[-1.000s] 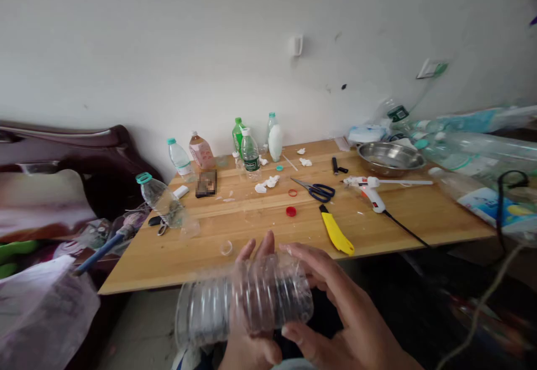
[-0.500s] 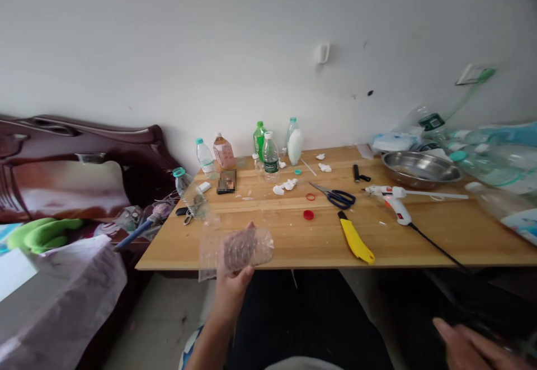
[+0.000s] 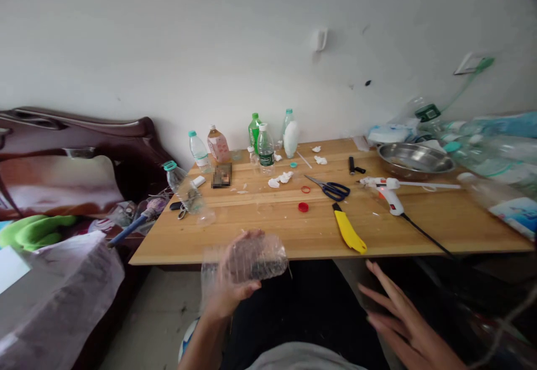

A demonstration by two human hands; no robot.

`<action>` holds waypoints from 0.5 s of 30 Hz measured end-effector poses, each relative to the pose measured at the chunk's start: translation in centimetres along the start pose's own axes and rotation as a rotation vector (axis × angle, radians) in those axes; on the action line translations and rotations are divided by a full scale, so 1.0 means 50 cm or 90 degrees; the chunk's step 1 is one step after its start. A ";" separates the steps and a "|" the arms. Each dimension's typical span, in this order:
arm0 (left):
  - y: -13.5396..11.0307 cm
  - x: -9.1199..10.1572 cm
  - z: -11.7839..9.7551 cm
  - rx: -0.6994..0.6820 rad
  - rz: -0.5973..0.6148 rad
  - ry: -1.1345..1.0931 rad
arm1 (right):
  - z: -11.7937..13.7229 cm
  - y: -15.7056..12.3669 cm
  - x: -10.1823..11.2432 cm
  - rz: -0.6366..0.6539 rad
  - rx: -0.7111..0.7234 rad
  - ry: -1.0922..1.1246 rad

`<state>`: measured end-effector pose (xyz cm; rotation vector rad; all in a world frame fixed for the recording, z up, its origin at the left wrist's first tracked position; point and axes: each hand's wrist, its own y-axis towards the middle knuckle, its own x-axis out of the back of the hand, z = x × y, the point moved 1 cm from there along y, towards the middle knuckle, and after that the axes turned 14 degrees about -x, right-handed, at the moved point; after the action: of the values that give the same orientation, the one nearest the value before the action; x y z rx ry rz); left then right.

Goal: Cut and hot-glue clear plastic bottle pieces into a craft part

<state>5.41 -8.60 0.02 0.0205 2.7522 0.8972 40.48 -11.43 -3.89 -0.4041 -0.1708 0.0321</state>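
Note:
A clear, ribbed piece of a cut plastic bottle (image 3: pixel 268 255) is gripped in my left hand (image 3: pixel 232 280), just over the table's front edge; both are blurred by motion. My right hand (image 3: pixel 398 314) is below the front edge at the right, fingers spread, with nothing in it. Closest to it on the table lies a yellow utility knife (image 3: pixel 349 230). Beyond that are dark blue scissors (image 3: pixel 335 190), a red bottle cap (image 3: pixel 302 207) and a thin red ring (image 3: pixel 305 189). A white hot glue gun (image 3: pixel 390 198) rests to the right, its cord running off the front edge.
Several bottles, among them a labelled clear one (image 3: pixel 265 152), stand along the back of the wooden table (image 3: pixel 268 224). A steel bowl (image 3: pixel 415 160) and a pile of plastic bottles (image 3: pixel 482 157) crowd the right end. Crumpled tissue (image 3: pixel 280 179) lies mid-table. A clear bottle (image 3: pixel 180 183) leans at the left.
My right hand has come in from the lower right toward the middle, with its fingers now spread. My left hand has moved slightly right and down with the bottle piece. The view has shifted slightly.

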 end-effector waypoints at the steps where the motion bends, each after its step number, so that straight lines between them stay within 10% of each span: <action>1: -0.002 -0.007 0.002 0.017 0.015 -0.009 | 0.054 -0.005 -0.042 0.058 0.055 0.063; 7: 0.018 -0.041 -0.009 0.068 0.138 0.091 | 0.257 0.033 -0.228 0.375 0.099 0.186; 15: 0.051 -0.065 0.013 -0.005 -0.105 -0.016 | 0.261 0.100 -0.251 0.075 0.438 -0.003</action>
<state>8.55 -6.44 1.72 -0.1924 2.6798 0.8576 25.87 -2.58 3.98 0.2728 -0.1301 0.2019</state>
